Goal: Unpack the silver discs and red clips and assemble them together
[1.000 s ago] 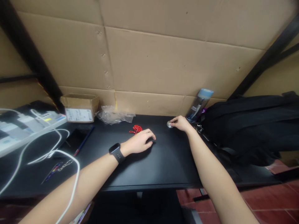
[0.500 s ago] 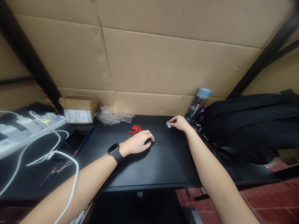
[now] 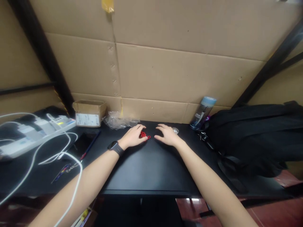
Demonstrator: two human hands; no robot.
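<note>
A small bundle of red beaded cord (image 3: 143,135) lies on the black desk, a loop sticking out to its right. My left hand (image 3: 132,136), with a dark watch (image 3: 114,146) on the wrist, is at the cord's left side. Its thumb and fingers are apart around the bundle and partly hide it; whether they touch it I cannot tell. To the right, my right hand (image 3: 167,135) is open, fingers stretched toward the cord, holding nothing. Just behind this hand sits a small clear round object (image 3: 175,130), partly covered by it.
Crumpled clear plastic (image 3: 118,120) and a small cardboard box (image 3: 90,113) stand at the back left. White cables run from a power strip (image 3: 35,135) across my left forearm. A dark tablet (image 3: 86,142) lies nearby. On the right are a water bottle (image 3: 202,114) and a black backpack (image 3: 255,135).
My right hand has let go of the small clear round object and moved left. My left hand has shifted from the cord's right side to its left. The view has tilted up slightly.
</note>
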